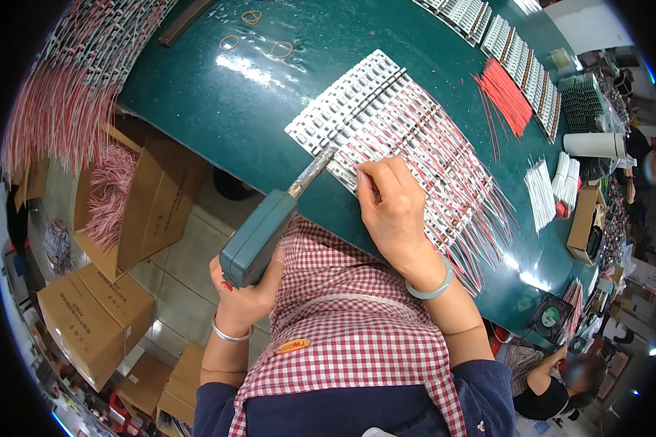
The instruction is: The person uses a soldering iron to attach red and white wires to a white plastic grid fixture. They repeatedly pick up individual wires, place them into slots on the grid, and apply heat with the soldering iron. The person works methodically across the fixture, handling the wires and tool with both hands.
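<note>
My left hand [242, 291] grips the teal handle of a soldering iron [264, 233], and its metal tip reaches the near end of a row of white strip boards [342, 109] on the dark green table [219, 102]. My right hand [393, 207] rests on the boards with its fingertips pinched on a thin red and white wire [444, 160]. Many such wires lie side by side across the boards, their ends fanning out to the right.
A bundle of loose red wires [504, 95] and stacks of white wires [541, 195] lie further right. More strip boards [517, 51] line the far edge. Rubber bands [281, 49] lie at the top. Cardboard boxes [153, 204] stand on the floor left. Another person [561, 379] sits lower right.
</note>
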The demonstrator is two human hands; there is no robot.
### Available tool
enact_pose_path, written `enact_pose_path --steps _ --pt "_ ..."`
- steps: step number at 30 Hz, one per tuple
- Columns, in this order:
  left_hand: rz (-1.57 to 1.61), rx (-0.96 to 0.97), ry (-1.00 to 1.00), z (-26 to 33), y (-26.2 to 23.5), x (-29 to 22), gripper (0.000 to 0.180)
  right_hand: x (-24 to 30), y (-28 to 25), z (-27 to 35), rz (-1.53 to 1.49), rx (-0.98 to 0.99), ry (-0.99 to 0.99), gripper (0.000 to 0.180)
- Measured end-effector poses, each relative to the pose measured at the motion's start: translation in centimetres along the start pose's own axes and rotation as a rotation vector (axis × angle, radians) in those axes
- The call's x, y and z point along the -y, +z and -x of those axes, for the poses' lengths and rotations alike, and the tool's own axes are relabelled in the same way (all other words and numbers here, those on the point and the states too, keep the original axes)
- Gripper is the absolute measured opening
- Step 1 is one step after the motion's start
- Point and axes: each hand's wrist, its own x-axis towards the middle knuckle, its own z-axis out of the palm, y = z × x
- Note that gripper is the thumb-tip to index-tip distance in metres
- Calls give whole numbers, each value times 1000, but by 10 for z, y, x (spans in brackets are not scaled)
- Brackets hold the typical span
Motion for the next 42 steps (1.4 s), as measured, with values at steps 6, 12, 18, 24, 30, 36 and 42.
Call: enact_pose_path --steps 6,12,18,24,30,36,42 --pt "23 0 -19 -1 3 -1 17 0 0 0 2 9 6 12" --pt "-42 -1 38 1 1 1 18 1 -1 0 4 4 5 12" --pt "-10 -36 -65 10 1 7 20 1 0 0 5 6 7 12" --pt "37 -61 -99 11 1 2 21 2 -1 0 -9 3 34 13" --pt "67 -109 -164 18 -3 4 23 10 -7 -9 80 -56 -76 14" --pt "130 -114 -179 19 -4 3 23 10 10 -11 31 -28 -93 14" --pt "113 -80 -190 21 -4 4 21 5 22 -9 78 -33 -89 13"
